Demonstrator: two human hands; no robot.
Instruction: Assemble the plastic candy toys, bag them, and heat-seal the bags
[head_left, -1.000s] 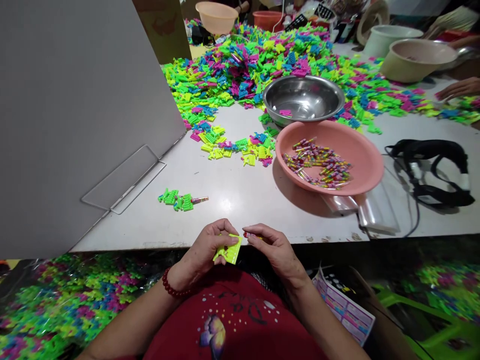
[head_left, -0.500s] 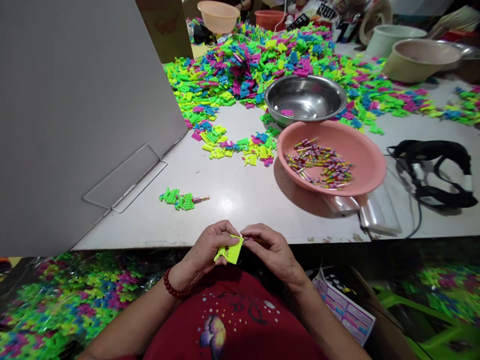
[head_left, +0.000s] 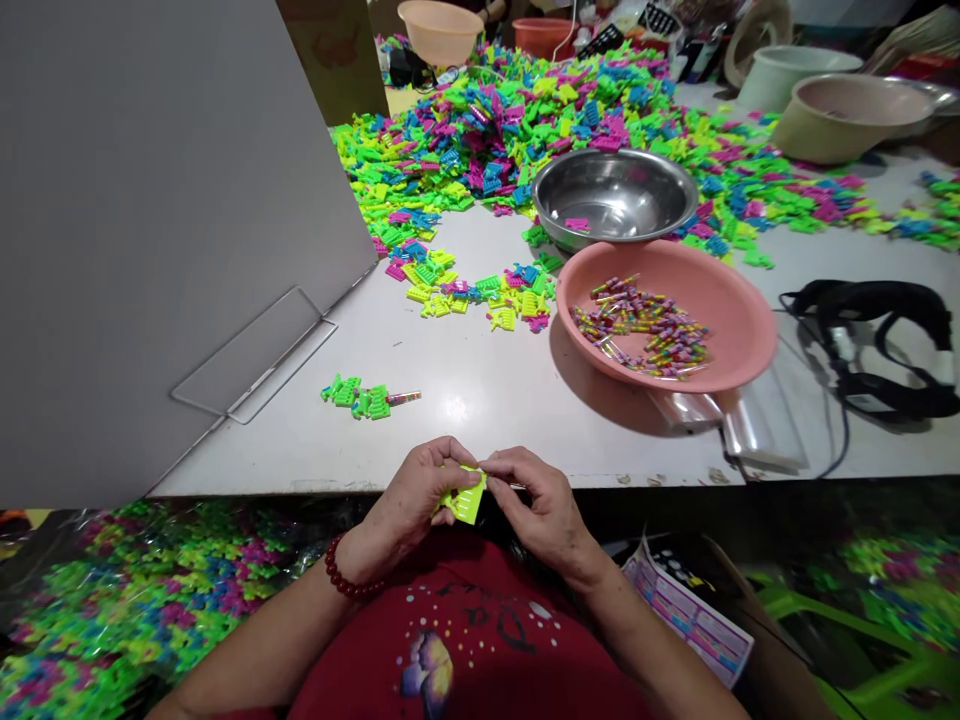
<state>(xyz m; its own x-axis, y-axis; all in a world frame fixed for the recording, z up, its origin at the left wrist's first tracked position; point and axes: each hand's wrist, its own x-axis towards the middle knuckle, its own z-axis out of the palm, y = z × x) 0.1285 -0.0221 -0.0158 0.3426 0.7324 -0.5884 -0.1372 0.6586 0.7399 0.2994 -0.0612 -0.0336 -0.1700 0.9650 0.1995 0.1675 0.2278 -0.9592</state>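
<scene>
My left hand [head_left: 420,495] pinches a yellow plastic toy piece [head_left: 469,503] with a ridged, comb-like face, just off the table's front edge. My right hand [head_left: 541,505] meets it at the piece's right edge, thumb and forefinger closed on a small thin tube [head_left: 517,487], mostly hidden by the fingers. On the table ahead and left lie green toy pieces [head_left: 358,397], with a clear tube of coloured bits [head_left: 405,397] at their right end. Many similar tubes [head_left: 652,335] lie in a pink basin [head_left: 739,300].
Behind the pink basin stands a steel bowl [head_left: 660,200] with a pink piece inside. A large heap of coloured toy pieces [head_left: 525,120] spreads across the back. A grey panel [head_left: 172,250] rises at left. Black straps [head_left: 870,340] and clear plastic bags [head_left: 765,425] lie right.
The yellow piece has tilted, so its ridged face now shows more. My right fingers have shifted slightly, covering most of the tube. Both hands stay close together.
</scene>
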